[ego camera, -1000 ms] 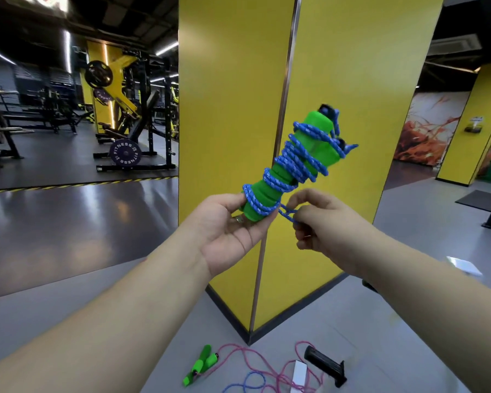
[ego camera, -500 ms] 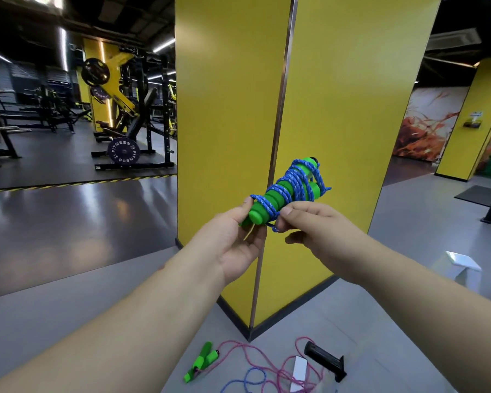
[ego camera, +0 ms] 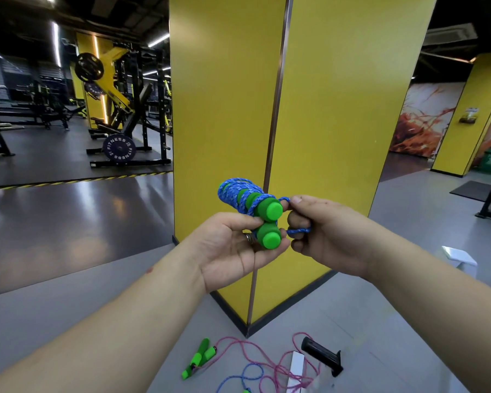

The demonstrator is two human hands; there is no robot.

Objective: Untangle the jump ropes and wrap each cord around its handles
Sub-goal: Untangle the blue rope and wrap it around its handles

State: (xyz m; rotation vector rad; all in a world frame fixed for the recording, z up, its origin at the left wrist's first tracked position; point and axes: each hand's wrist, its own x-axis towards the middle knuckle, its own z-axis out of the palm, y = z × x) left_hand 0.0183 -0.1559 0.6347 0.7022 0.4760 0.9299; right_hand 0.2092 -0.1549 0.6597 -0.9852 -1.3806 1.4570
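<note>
Two green foam handles (ego camera: 268,224) lie side by side with their butt ends facing me, and a blue cord (ego camera: 234,194) is wound around them farther back. My left hand (ego camera: 233,251) grips the handles from below and the left. My right hand (ego camera: 321,228) pinches a loose loop of the blue cord beside the handle ends. On the floor below lies a second pair of green handles (ego camera: 199,358) with a pink cord (ego camera: 267,361) spread in loose loops, crossed by a stretch of another blue cord (ego camera: 245,377).
A yellow pillar (ego camera: 267,109) stands right in front, its corner facing me. A black grip-like object (ego camera: 322,355) and a white strip (ego camera: 295,367) lie on the grey floor by the ropes. Gym racks (ego camera: 125,109) fill the left background.
The wrapped handles have tipped down from pointing up and away to pointing their butt ends at me. My right hand now pinches a cord loop beside the ends.
</note>
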